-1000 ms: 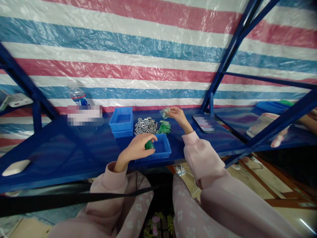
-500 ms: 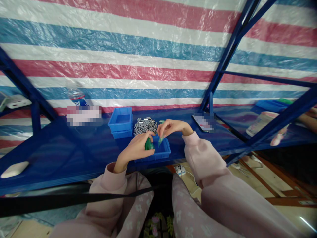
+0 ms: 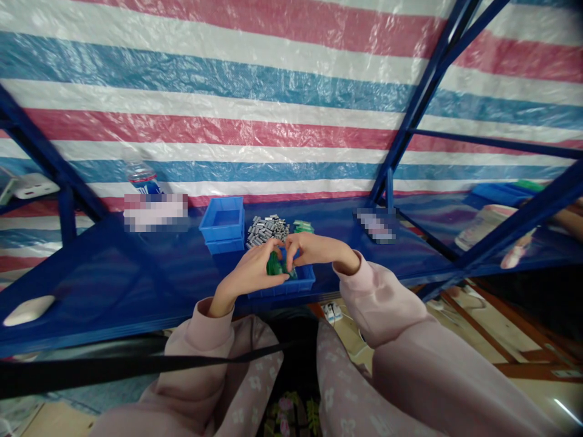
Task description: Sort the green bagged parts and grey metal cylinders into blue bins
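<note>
My left hand is curled around a bundle of green, shiny pieces, held over a blue tray. Against the bundle's right side, my right hand has its fingers pinched, with a pale green translucent piece just below the fingertips. What exactly these thin pieces are is too small to tell. Behind the hands lies a heap of small silver metal cylinders. Several flat green pieces rest on the table just right of that heap.
Two stacked blue bins stand left of the heap. A phone lies to the right, a bottle stands at the back left, and a white mouse-shaped object lies at far left. Blue metal posts cross the right side.
My right hand has moved down and left with the translucent green piece, up to the bundle in my left hand. The flat green pieces behind it now show more. My left hand stays put.
</note>
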Demonstrator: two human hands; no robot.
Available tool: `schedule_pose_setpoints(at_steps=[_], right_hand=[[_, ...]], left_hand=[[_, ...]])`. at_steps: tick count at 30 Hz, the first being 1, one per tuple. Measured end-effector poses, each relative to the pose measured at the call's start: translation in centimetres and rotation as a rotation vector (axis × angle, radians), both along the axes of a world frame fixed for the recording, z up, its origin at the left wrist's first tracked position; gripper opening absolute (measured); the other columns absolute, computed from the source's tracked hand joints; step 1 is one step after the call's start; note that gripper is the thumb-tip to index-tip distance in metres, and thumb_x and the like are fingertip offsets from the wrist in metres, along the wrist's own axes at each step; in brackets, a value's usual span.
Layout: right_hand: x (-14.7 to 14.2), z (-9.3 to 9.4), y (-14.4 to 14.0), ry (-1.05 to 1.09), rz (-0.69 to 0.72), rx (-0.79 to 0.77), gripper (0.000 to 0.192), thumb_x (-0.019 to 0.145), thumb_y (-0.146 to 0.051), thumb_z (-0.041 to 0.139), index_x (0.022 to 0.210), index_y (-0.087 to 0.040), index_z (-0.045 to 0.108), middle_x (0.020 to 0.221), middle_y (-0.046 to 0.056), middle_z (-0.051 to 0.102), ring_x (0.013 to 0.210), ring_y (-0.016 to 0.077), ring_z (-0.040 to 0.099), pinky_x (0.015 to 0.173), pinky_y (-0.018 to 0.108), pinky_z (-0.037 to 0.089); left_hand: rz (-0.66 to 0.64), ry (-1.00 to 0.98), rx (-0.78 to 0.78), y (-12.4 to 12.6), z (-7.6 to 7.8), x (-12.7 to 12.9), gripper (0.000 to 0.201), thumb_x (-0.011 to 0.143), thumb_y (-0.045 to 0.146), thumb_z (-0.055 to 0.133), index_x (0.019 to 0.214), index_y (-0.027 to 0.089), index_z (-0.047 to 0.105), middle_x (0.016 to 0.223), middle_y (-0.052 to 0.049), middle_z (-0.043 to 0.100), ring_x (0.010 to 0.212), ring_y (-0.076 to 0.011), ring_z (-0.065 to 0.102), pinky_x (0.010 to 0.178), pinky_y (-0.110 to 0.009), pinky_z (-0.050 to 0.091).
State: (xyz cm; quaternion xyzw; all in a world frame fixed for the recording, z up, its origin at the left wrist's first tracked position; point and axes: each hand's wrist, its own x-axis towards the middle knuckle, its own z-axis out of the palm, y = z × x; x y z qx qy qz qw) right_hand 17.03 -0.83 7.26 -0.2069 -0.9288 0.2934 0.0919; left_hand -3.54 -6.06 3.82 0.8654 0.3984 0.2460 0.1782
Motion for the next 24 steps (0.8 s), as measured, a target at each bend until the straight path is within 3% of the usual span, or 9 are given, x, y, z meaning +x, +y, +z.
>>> schedule_pose_setpoints(at_steps=[6,10,18,24], right_hand=[[-0.5,-0.3,-0.3,-0.047,-0.024,-0.180,0.019,0.072,-0.007,0.066,0.087,-0.016,0.075,0.069,-0.003,0.066,0.064,0.0103,0.060,0.062,0.020,0.044],[-0.4,-0.3,-0.6,-0.027,-0.077,-0.243,0.024,0.072,-0.007,0.065,0.094,-0.016,0.067,0.070,-0.005,0.065,0.064,0.0103,0.062,0.060,0.020,0.044],[-0.9,-0.5,-1.7,-0.055,-0.143,-0.193,0.035,0.074,-0.012,0.070,0.104,-0.015,0.052,0.067,-0.006,0.062,0.062,0.0124,0.059,0.055,0.021,0.041],[-0.8,-0.7,-1.9,-0.030,-0.136,-0.181,0.036,0.077,-0.018,0.069,0.106,-0.017,0.049,0.072,-0.005,0.063,0.064,0.0136,0.060,0.058,0.023,0.041]], left_hand=[[-0.031,0.000,-0.009,0.0,0.4,0.1,0.041,0.077,0.038,0.067,0.110,0.022,0.049,0.112,-0.006,0.062,0.102,-0.0254,0.060,0.088,-0.038,0.045],[-0.018,0.046,0.021,0.0,0.4,0.1,0.032,0.078,0.040,0.066,0.097,0.021,0.050,0.096,-0.003,0.062,0.090,-0.0237,0.060,0.079,-0.036,0.045],[0.016,0.066,0.027,0.1,0.5,0.3,0.046,0.073,0.058,0.068,0.088,0.021,0.047,0.086,-0.003,0.058,0.079,-0.0226,0.057,0.073,-0.035,0.044],[0.006,0.050,0.033,0.2,0.4,0.3,0.044,0.075,0.058,0.066,0.090,0.021,0.046,0.087,-0.002,0.058,0.080,-0.0224,0.058,0.075,-0.035,0.044]])
